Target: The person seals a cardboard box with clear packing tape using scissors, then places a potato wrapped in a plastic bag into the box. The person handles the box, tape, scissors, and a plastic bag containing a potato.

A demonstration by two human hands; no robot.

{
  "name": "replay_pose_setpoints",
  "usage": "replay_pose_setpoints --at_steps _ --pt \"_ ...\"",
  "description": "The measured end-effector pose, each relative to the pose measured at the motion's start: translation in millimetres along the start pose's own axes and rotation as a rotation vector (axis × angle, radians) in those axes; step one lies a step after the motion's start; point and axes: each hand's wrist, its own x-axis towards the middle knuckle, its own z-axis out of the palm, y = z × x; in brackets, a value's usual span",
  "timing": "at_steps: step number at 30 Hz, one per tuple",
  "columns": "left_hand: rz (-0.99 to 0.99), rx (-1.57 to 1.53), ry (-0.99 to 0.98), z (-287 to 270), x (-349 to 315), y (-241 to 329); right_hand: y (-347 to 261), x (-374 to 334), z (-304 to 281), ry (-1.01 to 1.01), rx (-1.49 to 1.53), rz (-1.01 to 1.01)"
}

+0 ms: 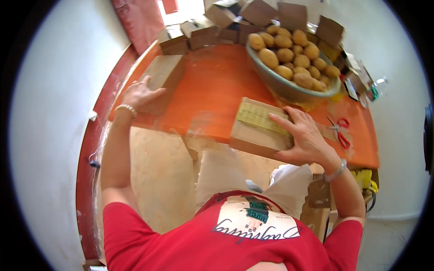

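My left hand point(141, 94) is at the near end of a closed, long cardboard box point(165, 67) on the left side of the orange table. Its fingers are spread, with the thumb pointing right. I cannot tell how firmly it touches that box. A second closed cardboard box point(257, 135), with a yellowish patch on top, lies at the table's near edge. My right hand point(304, 133) lies spread over its right end. The index finger stretches across the top and the thumb reaches the near corner.
Behind the second box stands a grey-green basin point(266, 74) heaped with potatoes point(300, 61). Red-handled scissors point(341, 133) lie to the right. Several open cardboard boxes point(199, 36) line the far edge. A plastic bottle point(375, 90) is at the right. The orange table point(212, 81) ends before my lap.
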Motion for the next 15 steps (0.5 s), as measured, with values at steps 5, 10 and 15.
replay_pose_setpoints --at_steps 5,10,15 --pt "0.503 0.01 0.462 -14.4 -40.1 61.4 8.1 -6.0 1.9 0.001 0.0 -0.003" --pt "1.133 -0.252 0.307 -3.4 -96.1 157.6 20.4 -14.9 4.9 -0.025 -0.033 -0.038" --pt "0.8 -0.818 -0.055 54.8 -115.6 172.8 62.0 -43.8 5.8 0.519 0.347 0.119"
